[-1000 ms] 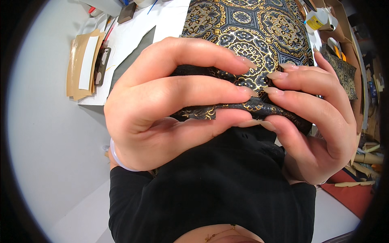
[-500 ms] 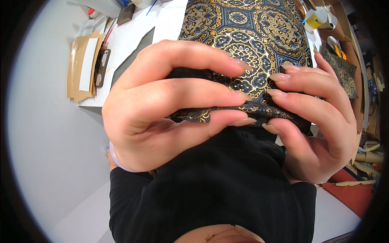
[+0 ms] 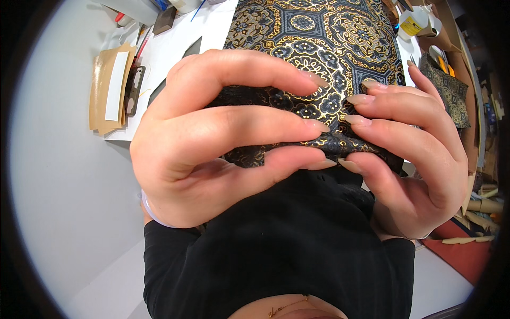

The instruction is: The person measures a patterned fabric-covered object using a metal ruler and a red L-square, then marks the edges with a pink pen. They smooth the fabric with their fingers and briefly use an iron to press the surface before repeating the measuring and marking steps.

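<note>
A black brocade fabric (image 3: 311,58) with gold and grey-blue medallions runs from the far end of the table toward me. Its near edge is rolled or folded over between my hands. My left hand (image 3: 212,117) pinches this folded edge between thumb and fingers, the index finger lying across the top. Close beside it, my right hand (image 3: 414,138) grips the same fold, thumb below and fingertips above. The two thumb tips nearly meet. The underside of the fold is mostly hidden by my fingers.
On the white table (image 3: 178,45), brown paper pieces (image 3: 101,90) and a phone (image 3: 135,90) lie at the left. A dark block (image 3: 164,20) stands at the back. White bottles (image 3: 413,24), a patterned fabric scrap (image 3: 449,93) and a cardboard box (image 3: 462,64) are at the right.
The fabric has shifted slightly to the left, and my left hand has moved a little left with it. Both hands keep their pinch on the folded edge.
</note>
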Action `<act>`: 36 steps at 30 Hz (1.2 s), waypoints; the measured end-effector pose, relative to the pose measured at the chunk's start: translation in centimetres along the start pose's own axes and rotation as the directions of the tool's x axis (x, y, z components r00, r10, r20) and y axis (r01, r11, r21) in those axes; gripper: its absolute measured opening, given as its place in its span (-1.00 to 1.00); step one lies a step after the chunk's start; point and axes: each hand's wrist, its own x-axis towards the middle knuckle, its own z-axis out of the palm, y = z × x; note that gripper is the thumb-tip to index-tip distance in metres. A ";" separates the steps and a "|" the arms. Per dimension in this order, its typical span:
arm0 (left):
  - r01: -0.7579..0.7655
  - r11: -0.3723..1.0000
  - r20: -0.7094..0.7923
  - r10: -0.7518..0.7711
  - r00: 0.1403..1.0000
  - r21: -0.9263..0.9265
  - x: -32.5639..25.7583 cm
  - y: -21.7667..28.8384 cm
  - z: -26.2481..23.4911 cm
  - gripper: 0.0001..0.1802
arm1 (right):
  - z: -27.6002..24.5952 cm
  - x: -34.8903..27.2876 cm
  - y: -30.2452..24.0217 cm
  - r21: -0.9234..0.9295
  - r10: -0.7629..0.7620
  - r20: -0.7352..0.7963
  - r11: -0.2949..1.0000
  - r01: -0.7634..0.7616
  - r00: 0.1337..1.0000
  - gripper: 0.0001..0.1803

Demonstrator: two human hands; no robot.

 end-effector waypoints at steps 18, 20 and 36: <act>0.014 0.997 0.034 -0.016 0.999 0.071 0.3 0.7 -0.3 -0.60 | -0.2 -0.8 0.8 0.029 -0.006 -0.037 1.000 0.007 0.999 -0.59; -0.009 0.994 0.041 0.004 0.999 0.112 0.3 0.9 -0.2 -0.58 | -0.2 -0.9 0.8 0.027 -0.002 -0.033 1.000 0.003 0.999 -0.60; -0.072 0.983 0.096 0.057 0.994 0.167 0.6 1.1 -0.5 -0.62 | 0.4 -1.1 0.6 0.039 0.027 -0.086 0.999 -0.024 0.996 -0.60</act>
